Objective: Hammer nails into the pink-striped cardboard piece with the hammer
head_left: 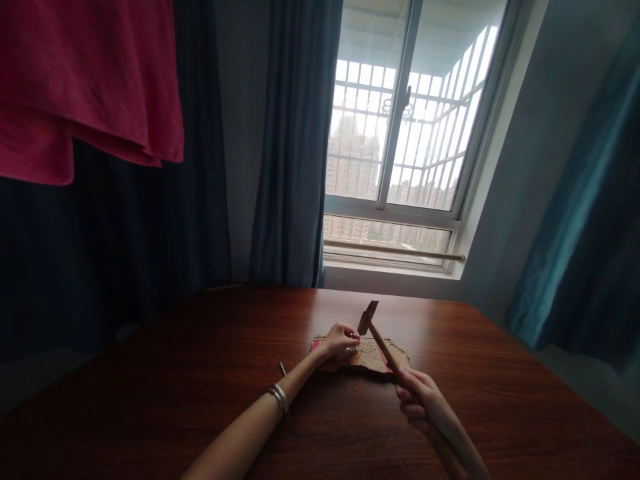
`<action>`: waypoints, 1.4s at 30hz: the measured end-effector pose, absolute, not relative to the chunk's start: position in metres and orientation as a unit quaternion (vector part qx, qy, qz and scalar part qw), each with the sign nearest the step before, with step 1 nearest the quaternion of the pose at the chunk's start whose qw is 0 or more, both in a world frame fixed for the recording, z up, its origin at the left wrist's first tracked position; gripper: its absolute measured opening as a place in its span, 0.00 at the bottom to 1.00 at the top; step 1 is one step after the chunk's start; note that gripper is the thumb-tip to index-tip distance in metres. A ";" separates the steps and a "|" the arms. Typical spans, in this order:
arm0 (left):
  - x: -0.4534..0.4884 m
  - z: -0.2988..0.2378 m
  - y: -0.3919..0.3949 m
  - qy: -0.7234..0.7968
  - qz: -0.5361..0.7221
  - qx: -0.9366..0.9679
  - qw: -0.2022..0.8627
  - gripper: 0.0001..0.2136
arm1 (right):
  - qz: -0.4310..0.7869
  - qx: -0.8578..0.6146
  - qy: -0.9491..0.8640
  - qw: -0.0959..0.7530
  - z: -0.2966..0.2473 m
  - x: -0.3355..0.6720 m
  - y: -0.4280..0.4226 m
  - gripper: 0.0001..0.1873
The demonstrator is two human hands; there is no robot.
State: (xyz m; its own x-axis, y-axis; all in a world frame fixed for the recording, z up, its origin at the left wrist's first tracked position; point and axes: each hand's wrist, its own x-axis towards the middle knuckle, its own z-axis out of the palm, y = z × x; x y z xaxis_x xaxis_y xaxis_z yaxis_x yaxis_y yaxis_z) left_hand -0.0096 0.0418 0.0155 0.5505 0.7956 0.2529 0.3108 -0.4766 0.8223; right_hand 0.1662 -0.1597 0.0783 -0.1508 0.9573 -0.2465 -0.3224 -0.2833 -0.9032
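Observation:
My right hand (424, 399) is wrapped around the wooden handle of a hammer (383, 343). The hammer is raised at a slant, its metal head up near my left fingertips. My left hand (341, 339) is closed in a pinch over a flat brown piece that looks like cardboard (373, 353), with ragged edges, many small dots or holes and some pink patches. Something small and dark red shows at those fingertips, too small to name. A silver bracelet circles my left wrist.
The brown wooden table (175, 387) spreads out on both sides. A small dark thin stick (283, 369) lies left of my left forearm. Behind the table are a barred window (385, 207) and blue curtains (295, 147). A pink cloth (100, 80) hangs at upper left.

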 end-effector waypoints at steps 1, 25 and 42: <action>-0.010 0.015 0.042 0.347 0.324 0.797 0.374 0.13 | 0.668 -0.438 -0.364 0.479 0.078 0.167 -0.160 0.24; -0.009 0.014 0.043 0.368 0.320 0.794 0.364 0.12 | 0.654 -0.454 -0.371 0.478 0.076 0.166 -0.159 0.22; -0.016 0.021 0.042 0.328 0.306 0.793 0.413 0.14 | 0.657 -0.456 -0.356 0.484 0.076 0.169 -0.158 0.24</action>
State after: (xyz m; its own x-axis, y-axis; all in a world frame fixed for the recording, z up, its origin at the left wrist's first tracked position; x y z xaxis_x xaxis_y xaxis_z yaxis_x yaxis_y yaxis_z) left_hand -0.0161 0.0425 0.0211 0.5976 0.7729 0.2133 0.2680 -0.4433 0.8553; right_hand 0.1687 -0.1580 0.0763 -0.1163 0.9600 -0.2548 -0.3112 -0.2788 -0.9085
